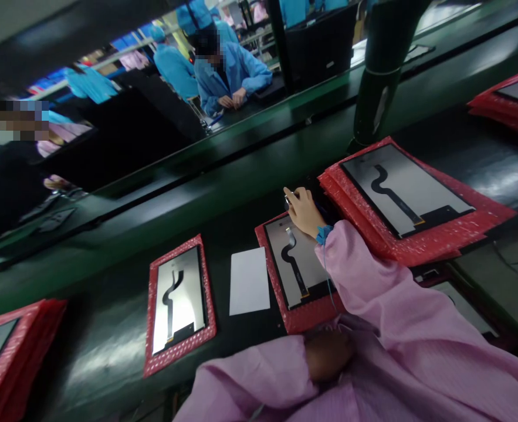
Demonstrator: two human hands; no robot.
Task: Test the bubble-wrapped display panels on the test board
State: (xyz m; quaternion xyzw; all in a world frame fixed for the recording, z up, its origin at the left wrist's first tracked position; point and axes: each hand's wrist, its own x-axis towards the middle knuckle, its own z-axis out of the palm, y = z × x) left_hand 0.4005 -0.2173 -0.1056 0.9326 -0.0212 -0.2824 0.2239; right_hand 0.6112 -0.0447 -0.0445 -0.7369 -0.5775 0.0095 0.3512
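My right hand [305, 210], with a blue wrist strap [323, 234] and its cord, reaches over the top edge of a display panel [300, 258] on a red bubble-wrap sheet [305, 319]. Its fingers are curled round something small and shiny that I cannot make out. A black ribbon cable [291, 258] lies on this panel's pale back. My left hand [329, 354] is close to my body in shadow, its fingers hidden by the pink cloth. Left of the panel lies a white sheet [250, 281], and farther left another display panel [180, 299] on red bubble wrap.
A stack of red bubble-wrap sheets [399, 249] with a panel [410, 187] on top stands at right. More red stacks [34, 346] lie at far left and far right. A dark green post [375, 105] rises behind. A co-worker in blue [223, 70] sits across.
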